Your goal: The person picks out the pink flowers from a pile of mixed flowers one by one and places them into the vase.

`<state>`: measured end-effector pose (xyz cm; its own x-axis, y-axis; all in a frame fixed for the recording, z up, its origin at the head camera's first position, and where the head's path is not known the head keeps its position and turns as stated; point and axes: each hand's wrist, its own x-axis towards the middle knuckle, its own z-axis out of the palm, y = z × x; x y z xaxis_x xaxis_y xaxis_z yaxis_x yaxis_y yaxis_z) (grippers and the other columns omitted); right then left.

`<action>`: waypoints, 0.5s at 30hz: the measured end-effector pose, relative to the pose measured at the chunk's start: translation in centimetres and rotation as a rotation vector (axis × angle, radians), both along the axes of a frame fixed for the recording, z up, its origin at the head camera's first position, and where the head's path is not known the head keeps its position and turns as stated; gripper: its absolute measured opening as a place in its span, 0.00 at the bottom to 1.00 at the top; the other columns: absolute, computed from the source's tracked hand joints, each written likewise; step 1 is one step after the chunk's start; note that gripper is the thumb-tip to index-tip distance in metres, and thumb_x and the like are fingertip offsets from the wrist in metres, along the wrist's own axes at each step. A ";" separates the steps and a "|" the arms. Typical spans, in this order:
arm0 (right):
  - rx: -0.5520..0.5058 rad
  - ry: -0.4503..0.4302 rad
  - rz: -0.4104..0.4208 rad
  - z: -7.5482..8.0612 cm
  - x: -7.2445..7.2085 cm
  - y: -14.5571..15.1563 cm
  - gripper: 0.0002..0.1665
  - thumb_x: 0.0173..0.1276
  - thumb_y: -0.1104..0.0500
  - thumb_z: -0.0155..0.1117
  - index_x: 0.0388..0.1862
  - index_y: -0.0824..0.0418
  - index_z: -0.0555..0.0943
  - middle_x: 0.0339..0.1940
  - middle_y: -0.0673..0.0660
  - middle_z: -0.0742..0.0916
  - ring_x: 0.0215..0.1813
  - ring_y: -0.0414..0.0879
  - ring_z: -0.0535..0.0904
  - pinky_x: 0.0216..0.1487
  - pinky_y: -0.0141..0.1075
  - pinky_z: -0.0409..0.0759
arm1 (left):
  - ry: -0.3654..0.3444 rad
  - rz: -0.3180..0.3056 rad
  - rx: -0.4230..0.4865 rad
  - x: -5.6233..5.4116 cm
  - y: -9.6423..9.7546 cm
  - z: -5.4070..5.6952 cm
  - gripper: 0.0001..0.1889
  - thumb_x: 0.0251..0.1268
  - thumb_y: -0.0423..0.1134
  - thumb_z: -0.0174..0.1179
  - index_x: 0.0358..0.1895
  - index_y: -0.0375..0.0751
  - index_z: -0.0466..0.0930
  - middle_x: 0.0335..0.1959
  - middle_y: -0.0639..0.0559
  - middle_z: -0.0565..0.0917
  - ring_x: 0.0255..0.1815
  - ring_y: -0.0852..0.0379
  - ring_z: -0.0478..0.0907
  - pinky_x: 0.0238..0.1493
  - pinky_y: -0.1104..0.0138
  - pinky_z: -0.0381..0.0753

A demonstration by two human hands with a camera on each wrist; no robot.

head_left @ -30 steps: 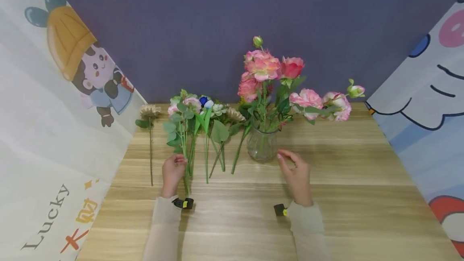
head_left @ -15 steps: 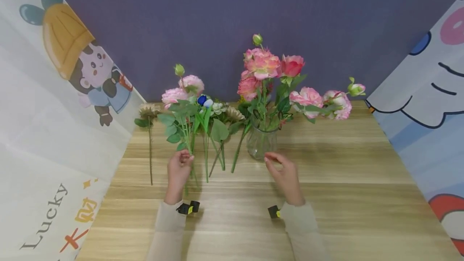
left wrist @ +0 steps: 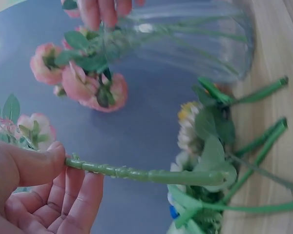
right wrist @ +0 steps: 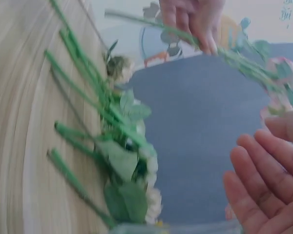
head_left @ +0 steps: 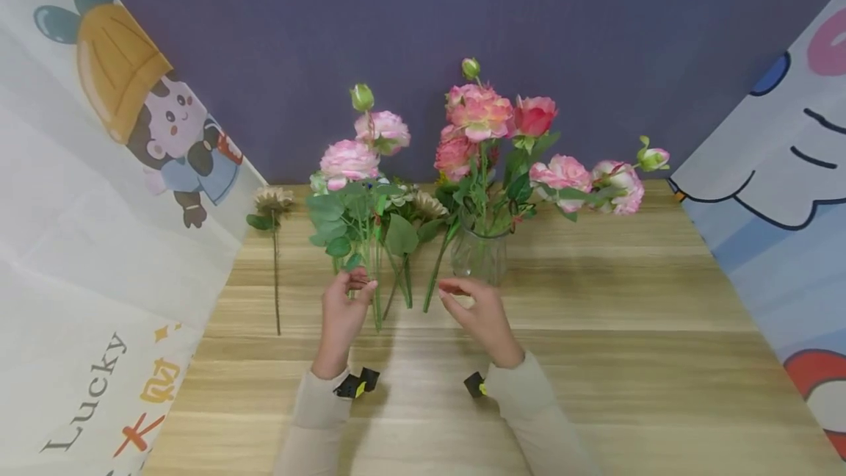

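Observation:
My left hand (head_left: 343, 318) pinches the green stem (left wrist: 141, 174) of a pink artificial flower spray (head_left: 350, 160) between thumb and fingers. The spray stands upright, with two pink blooms, a green bud and leaves at its top; in the left wrist view the bare lower stem sticks out past the fingers. My right hand (head_left: 482, 318) holds nothing, its fingers bent loosely in front of the glass vase (head_left: 487, 259). In that vase stand pink and coral flowers (head_left: 479, 116), some leaning far out to the right.
Several flower stems (head_left: 407, 278) lie side by side left of the vase, their heads toward the dark back wall (head_left: 317, 35). A single beige flower (head_left: 274, 200) lies apart at the far left. Printed side panels (head_left: 198, 270) flank the wooden table (head_left: 634, 388).
My left hand has lifted the pink spray off the table and brought it right. My right hand has moved left, across the front of the vase, toward the left hand.

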<state>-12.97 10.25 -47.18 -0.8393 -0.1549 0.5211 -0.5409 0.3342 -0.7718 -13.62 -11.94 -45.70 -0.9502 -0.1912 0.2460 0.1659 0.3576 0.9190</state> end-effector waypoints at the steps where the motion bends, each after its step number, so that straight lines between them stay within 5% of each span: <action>1: -0.010 -0.006 0.007 0.7 0.2 -0.3 0.11 0.57 0.71 0.67 0.41 0.69 0.84 0.39 0.61 0.87 0.39 0.52 0.84 0.44 0.39 0.82 | 0.004 -0.015 0.012 0.1 0.3 0.2 0.09 0.57 0.24 0.63 0.41 0.27 0.76 0.35 0.36 0.80 0.36 0.49 0.77 0.29 0.74 0.77; 7: -0.087 -0.105 -0.003 5.3 1.8 -1.8 0.10 0.59 0.73 0.65 0.41 0.74 0.82 0.38 0.65 0.87 0.37 0.55 0.84 0.42 0.41 0.82 | 0.002 -0.091 0.040 0.7 2.1 1.1 0.09 0.57 0.26 0.63 0.41 0.29 0.76 0.36 0.37 0.79 0.37 0.48 0.77 0.28 0.72 0.78; 15: -0.242 -0.155 -0.023 6.7 1.5 -2.5 0.12 0.61 0.71 0.64 0.44 0.73 0.81 0.41 0.65 0.86 0.41 0.51 0.83 0.44 0.40 0.82 | -0.023 -0.167 0.058 1.2 4.8 1.9 0.07 0.56 0.26 0.64 0.37 0.30 0.77 0.34 0.37 0.80 0.37 0.50 0.78 0.31 0.71 0.81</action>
